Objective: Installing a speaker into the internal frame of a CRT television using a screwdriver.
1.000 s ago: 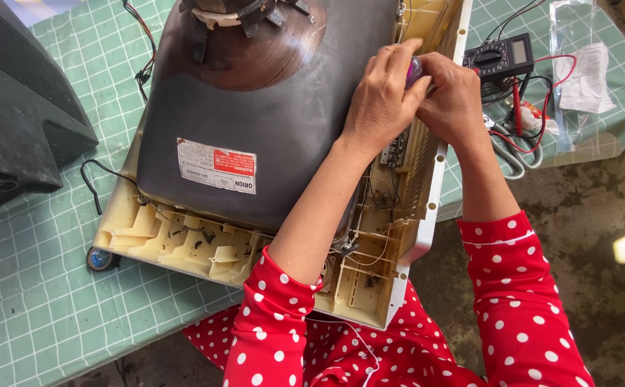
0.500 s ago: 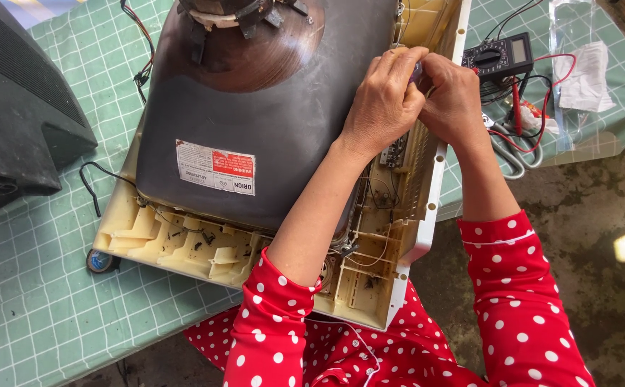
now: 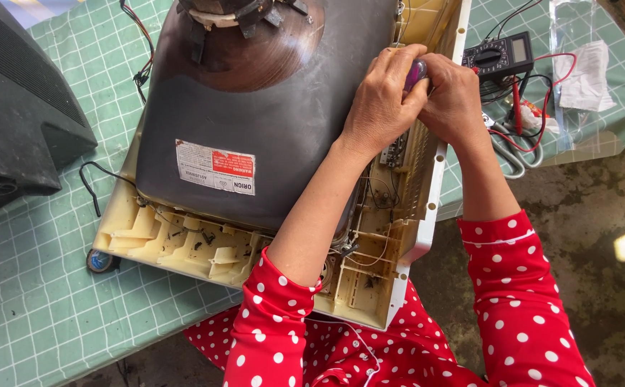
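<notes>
Barely anything had shifted since a second earlier: your left hand (image 3: 378, 107) and right hand (image 3: 450, 100) stayed pressed together at the cream plastic frame (image 3: 205, 251) of the opened television, beside the smooth grey glass picture tube (image 3: 255, 136). Your fingers were curled tight around a small purple tool handle (image 3: 415, 72), glossy and rounded, mostly hidden. A black multimeter (image 3: 498, 56) with red leads lay just beyond your hands, on the counter (image 3: 33, 287) with its green gridded cloth. A matte black rear shell (image 3: 11, 122) sat well to the left
</notes>
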